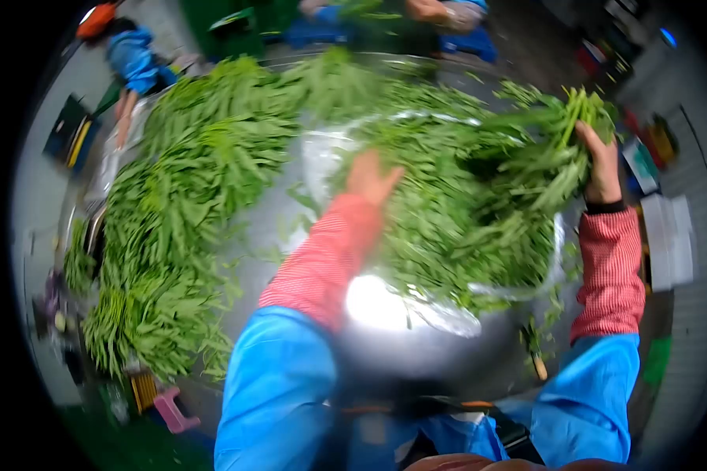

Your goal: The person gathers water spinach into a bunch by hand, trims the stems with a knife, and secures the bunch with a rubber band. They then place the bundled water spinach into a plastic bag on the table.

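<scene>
My right hand [601, 166] is closed round the pale stems of a bunch of leafy greens [554, 161], whose leaves hang down to the left over a larger pile. That pile of loose greens [440, 212] lies on a clear plastic sheet or bag [448, 318] on the metal table [251, 275]. At the pile's left edge is my left hand [369, 179], smeared by motion, its thumb apart from the fingers and no bunch visible in it. Leaves partly hide its fingertips.
More bunches of greens [188, 180] cover the table's left side. A wooden-handled tool [539, 366] lies near the front right edge. One person in blue [137, 63] is at the far left; another person's hand [428, 11] shows across the table. A pink stool [174, 410] stands below left.
</scene>
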A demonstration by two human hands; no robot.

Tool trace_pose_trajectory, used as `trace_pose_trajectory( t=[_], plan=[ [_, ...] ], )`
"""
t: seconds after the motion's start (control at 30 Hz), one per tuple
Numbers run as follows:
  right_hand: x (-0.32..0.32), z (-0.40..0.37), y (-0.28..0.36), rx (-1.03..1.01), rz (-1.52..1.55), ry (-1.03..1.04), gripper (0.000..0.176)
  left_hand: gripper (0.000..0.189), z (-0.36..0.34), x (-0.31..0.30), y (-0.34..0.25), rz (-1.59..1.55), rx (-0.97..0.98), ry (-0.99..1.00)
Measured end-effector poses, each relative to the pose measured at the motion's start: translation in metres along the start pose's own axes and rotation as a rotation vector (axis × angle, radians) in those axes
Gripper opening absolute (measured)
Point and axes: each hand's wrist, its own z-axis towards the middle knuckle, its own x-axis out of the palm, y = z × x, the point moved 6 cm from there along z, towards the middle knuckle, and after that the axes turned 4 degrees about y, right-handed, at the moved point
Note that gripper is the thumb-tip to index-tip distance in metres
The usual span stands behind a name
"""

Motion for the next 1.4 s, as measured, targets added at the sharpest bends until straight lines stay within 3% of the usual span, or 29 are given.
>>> trace_pose_trajectory(
  t=[0.13,0.33,0.43,0.5,0.53,0.57,0.63,0.67,0.7,0.77,0.8,0.83,0.9,0.97,1.1,1.17,1.27,1.3,1.37,1.4],
  plan=[
    [-0.048,-0.028,0.003,0.114,0.136,-0.111,0.023,0.074,-0.026,-0.028,-0.045,-0.077,0.056,-0.165],
    [-0.042,-0.080,0.027,0.187,0.143,-0.078,0.031,0.086,-0.097,-0.051,-0.206,-0.383,0.412,0.165],
    [-0.013,-0.109,0.035,0.238,0.086,0.047,0.035,0.093,-0.118,-0.030,-0.242,-0.514,0.329,0.339],
    [0.013,-0.128,0.036,0.237,0.073,0.157,0.036,0.092,-0.121,-0.033,-0.273,-0.883,0.306,0.637],
    [0.029,-0.137,0.035,0.236,0.089,0.227,0.038,0.086,-0.126,-0.024,-0.276,-1.045,0.288,0.645],
    [0.039,-0.147,0.036,0.226,0.082,0.240,0.041,0.078,-0.137,-0.015,-0.268,-1.019,0.154,0.682],
    [0.053,-0.162,0.035,0.196,0.070,0.226,0.043,0.073,-0.157,-0.004,-0.271,-1.391,0.068,0.936],
    [0.056,-0.168,0.033,0.140,0.012,0.218,0.046,0.069,-0.172,-0.001,-0.267,-1.610,-0.112,1.031],
    [0.055,-0.174,0.023,0.125,-0.124,0.160,0.049,0.069,-0.179,-0.005,-0.263,-1.659,-0.182,1.035],
    [0.069,-0.175,0.041,-0.375,-0.651,0.283,0.050,0.068,-0.190,-0.016,-0.260,-1.704,-0.143,0.875],
    [0.074,-0.177,0.031,-0.286,-0.579,0.333,0.048,0.068,-0.194,-0.018,-0.257,-1.723,-0.087,0.854],
    [0.077,-0.181,0.030,-0.335,-0.662,0.346,0.047,0.066,-0.203,-0.018,-0.253,-1.717,-0.125,0.891],
    [0.086,-0.190,0.031,-0.458,-0.901,0.393,0.050,0.060,-0.216,-0.022,-0.244,-1.634,-0.217,0.904],
    [0.095,-0.197,0.031,-0.427,-0.922,0.471,0.052,0.046,-0.232,-0.013,-0.231,-1.591,-0.288,0.871],
    [0.106,-0.211,0.007,-0.290,-0.878,0.607,0.056,0.044,-0.252,-0.019,-0.215,-1.510,-0.396,0.828],
    [0.106,-0.223,-0.003,-0.249,-0.788,0.734,0.060,0.050,-0.254,-0.028,-0.204,-1.387,-0.231,0.862],
    [0.093,-0.238,0.001,-0.215,-0.720,0.631,0.064,0.056,-0.244,-0.068,-0.185,-1.160,0.173,0.742],
    [0.083,-0.243,-0.002,-0.144,-0.740,0.614,0.060,0.059,-0.237,-0.094,-0.185,-0.822,0.210,0.770],
    [0.044,-0.259,-0.049,0.054,-0.652,0.500,0.055,0.055,-0.228,-0.127,-0.173,0.163,0.319,0.399],
    [0.030,-0.265,-0.065,0.092,-0.708,0.474,0.053,0.050,-0.224,-0.134,-0.164,0.236,0.361,0.358]
  ],
)
